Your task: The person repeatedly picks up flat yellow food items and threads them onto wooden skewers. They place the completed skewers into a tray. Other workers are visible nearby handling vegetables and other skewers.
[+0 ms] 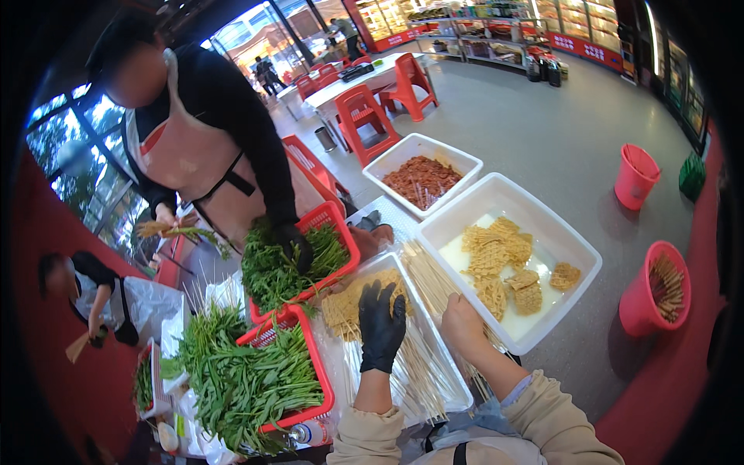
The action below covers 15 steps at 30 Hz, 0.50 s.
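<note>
My left hand (382, 325), in a black glove, lies palm down with its fingers spread over the yellow lattice-textured pieces on skewers in a white tray (459, 386). The bare right hand (463, 325) is curled at a bundle of bamboo skewers (427, 270) between that tray and a larger white tub; whether it grips any is hidden. Inside the white tub (567, 241), yellow lattice-textured food pieces (494, 247) sit in pale liquid. Bare skewer ends (418, 366) point towards me in the tray.
Red baskets of leafy greens (331, 389) stand to the left. Across from me, a co-worker's gloved hand (296, 250) is in the farther basket (343, 224). A white tub of reddish meat (421, 177) sits beyond. Pink buckets (633, 302) stand on the floor at right.
</note>
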Motion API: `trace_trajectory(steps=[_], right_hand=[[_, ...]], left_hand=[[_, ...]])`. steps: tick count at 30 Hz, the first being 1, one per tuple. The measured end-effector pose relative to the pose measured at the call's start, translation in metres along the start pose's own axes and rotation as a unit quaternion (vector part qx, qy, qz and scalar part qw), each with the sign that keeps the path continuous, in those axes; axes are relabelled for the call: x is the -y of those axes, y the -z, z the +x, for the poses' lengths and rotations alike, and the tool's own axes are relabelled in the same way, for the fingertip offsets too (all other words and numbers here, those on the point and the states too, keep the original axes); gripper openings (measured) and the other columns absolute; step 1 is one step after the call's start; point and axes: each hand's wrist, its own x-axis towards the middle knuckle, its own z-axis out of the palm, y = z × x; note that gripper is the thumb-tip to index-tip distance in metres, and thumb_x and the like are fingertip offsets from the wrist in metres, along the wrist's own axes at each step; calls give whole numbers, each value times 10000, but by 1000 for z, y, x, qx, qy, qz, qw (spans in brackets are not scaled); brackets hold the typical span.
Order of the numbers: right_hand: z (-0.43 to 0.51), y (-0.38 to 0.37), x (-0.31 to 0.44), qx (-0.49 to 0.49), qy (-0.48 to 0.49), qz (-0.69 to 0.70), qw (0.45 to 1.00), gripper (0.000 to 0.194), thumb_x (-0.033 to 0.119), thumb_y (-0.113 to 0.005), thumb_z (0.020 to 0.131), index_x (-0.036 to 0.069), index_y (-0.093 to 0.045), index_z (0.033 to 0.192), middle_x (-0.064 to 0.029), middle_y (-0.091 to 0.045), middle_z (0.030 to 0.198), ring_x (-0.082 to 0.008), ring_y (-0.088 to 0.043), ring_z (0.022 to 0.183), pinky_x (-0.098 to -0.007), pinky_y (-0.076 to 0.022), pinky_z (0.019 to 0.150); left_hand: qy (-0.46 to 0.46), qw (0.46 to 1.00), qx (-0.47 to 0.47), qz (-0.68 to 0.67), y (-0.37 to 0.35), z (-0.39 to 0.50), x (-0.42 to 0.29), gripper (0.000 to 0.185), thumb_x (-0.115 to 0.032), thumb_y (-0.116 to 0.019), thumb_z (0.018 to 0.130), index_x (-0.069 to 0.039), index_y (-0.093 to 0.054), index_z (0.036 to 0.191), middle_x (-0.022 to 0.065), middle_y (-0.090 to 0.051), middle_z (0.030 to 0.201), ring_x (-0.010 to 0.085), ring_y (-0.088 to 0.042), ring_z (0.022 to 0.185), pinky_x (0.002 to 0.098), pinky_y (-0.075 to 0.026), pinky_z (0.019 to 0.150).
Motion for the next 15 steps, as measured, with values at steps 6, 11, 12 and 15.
trace_trajectory(steps=[6,11,12,15], right_hand=[[-63,58,0,61,-53,261,962,234,115,-503,868,-15,-511,1062,-246,-587,751,-383,-595,692,-452,-465,621],[-144,145,-37,163,-191,445,860,255,127,-483,923,30,-525,1155,-71,-530,679,-122,-505,566,-268,-420,529],[-156,152,-49,169,-239,482,826,272,125,-469,938,30,-516,1188,-10,-508,669,-50,-457,551,-218,-389,505],[-180,169,-80,84,-291,485,820,226,101,-472,934,27,-542,1135,-11,-532,712,-30,-445,544,-190,-370,491]], left_hand=[[-78,990,-10,-120,-5,56,-38,213,-149,-571,866,-41,-614,1044,149,-612,1052,310,-553,1004,385,-415,901],[-70,980,44,-180,-54,100,-66,180,-154,-596,838,-39,-636,970,138,-631,958,296,-583,926,371,-443,842],[-114,986,48,-114,-62,105,-78,177,-180,-600,825,-47,-648,930,142,-635,933,313,-591,890,381,-456,802],[-29,978,185,-92,-111,110,-100,276,-273,-580,854,-21,-635,954,162,-638,912,309,-602,882,385,-468,786]])
